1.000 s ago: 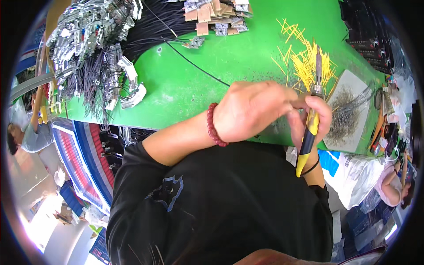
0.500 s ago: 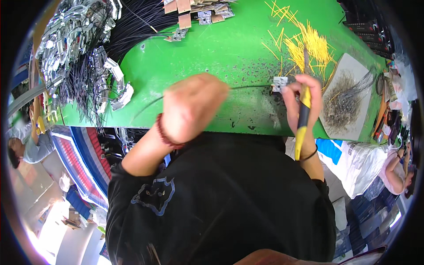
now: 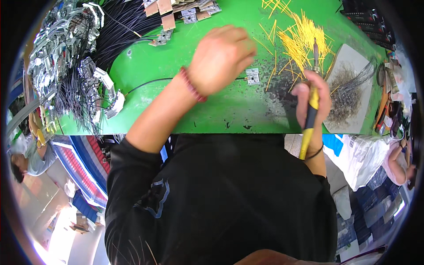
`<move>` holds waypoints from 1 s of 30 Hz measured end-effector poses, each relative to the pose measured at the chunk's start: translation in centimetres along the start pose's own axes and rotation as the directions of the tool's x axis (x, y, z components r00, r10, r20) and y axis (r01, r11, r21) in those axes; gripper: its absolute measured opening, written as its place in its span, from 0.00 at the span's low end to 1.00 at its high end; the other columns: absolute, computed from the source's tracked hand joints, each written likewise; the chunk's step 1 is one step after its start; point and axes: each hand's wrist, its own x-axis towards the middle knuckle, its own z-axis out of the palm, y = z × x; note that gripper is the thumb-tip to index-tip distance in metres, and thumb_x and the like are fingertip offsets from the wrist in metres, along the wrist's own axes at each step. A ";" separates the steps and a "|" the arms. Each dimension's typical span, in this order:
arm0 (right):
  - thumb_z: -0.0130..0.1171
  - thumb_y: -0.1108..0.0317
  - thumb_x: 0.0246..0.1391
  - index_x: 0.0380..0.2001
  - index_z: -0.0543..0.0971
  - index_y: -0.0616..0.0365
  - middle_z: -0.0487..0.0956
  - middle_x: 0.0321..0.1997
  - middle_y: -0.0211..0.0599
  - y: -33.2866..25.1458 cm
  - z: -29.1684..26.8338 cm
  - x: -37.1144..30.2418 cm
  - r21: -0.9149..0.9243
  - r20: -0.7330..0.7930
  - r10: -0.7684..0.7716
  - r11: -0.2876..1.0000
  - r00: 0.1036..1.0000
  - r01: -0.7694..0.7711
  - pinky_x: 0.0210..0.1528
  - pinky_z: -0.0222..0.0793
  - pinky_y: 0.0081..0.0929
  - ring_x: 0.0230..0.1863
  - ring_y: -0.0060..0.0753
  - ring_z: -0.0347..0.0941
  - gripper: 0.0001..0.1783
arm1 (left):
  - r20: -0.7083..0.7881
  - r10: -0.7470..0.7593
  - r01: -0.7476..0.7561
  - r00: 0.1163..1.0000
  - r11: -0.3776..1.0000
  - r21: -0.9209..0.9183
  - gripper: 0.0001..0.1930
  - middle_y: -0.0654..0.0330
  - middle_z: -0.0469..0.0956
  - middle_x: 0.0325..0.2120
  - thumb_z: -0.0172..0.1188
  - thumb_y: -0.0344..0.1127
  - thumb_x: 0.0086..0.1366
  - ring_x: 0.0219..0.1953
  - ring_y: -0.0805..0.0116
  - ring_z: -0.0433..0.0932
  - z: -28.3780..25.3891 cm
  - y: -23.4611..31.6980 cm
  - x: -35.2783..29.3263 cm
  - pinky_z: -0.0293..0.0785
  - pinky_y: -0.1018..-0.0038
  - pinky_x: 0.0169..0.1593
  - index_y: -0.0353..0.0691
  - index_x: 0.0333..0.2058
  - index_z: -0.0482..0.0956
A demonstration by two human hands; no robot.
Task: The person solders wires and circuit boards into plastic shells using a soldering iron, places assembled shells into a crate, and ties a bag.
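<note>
My right hand (image 3: pixel 317 99) is closed around the yellow-and-black handle of a soldering iron (image 3: pixel 309 121), whose tip points away over some thin yellow sticks (image 3: pixel 304 37). A small white circuit board (image 3: pixel 253 76) lies on the green work surface (image 3: pixel 207 112), left of that hand. A black cable (image 3: pixel 148 82) runs from the board to the left and passes behind my left wrist. Raised over the cable, my left hand (image 3: pixel 224 57) shows its back with curled, slightly blurred fingers. Its fingertips are hidden, and I cannot tell whether it holds anything.
Shiny metal parts with black wires (image 3: pixel 66 57) are heaped at the left. At the far side lie black cables (image 3: pixel 119 33) and several small boards (image 3: pixel 168 22). A pale plate (image 3: pixel 355 54) with dark residue and thin wires is at the right. Other people are at both sides.
My left hand has moved up and to the right. My right hand has let go of the circuit board, which now lies on the surface; the soldering iron stays in that hand.
</note>
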 end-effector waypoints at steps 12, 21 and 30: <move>0.45 0.38 0.60 0.51 0.72 0.73 0.66 0.19 0.29 2.9 -11.6 -4.7 0.182 -0.528 0.161 0.981 0.834 -0.075 0.22 0.48 0.16 0.19 0.17 0.55 0.41 | 0.129 0.170 -0.190 0.977 0.967 0.169 0.04 0.57 0.75 0.29 0.57 0.32 0.58 0.35 0.56 0.75 2.6 -2.0 3.6 0.70 0.62 0.40 0.41 0.30 0.72; 0.54 0.74 0.47 0.37 0.73 0.65 0.72 0.26 0.31 5.2 -13.5 -6.1 0.239 -0.521 0.264 0.958 0.812 -0.158 0.29 0.62 0.13 0.24 0.17 0.66 0.11 | 0.024 -0.176 0.176 0.984 0.984 -0.016 0.06 0.58 0.80 0.24 0.67 0.25 0.50 0.27 0.59 0.79 0.5 4.1 -2.8 0.73 0.69 0.32 0.39 0.29 0.80; 0.55 0.73 0.49 0.36 0.74 0.65 0.73 0.29 0.31 7.2 -13.4 -5.7 0.216 -0.478 0.250 0.963 0.842 -0.164 0.27 0.63 0.12 0.25 0.16 0.66 0.10 | -0.036 -0.323 0.319 0.946 0.944 -0.079 0.06 0.57 0.78 0.23 0.66 0.21 0.49 0.25 0.62 0.76 1.3 5.1 -4.9 0.72 0.71 0.30 0.37 0.27 0.80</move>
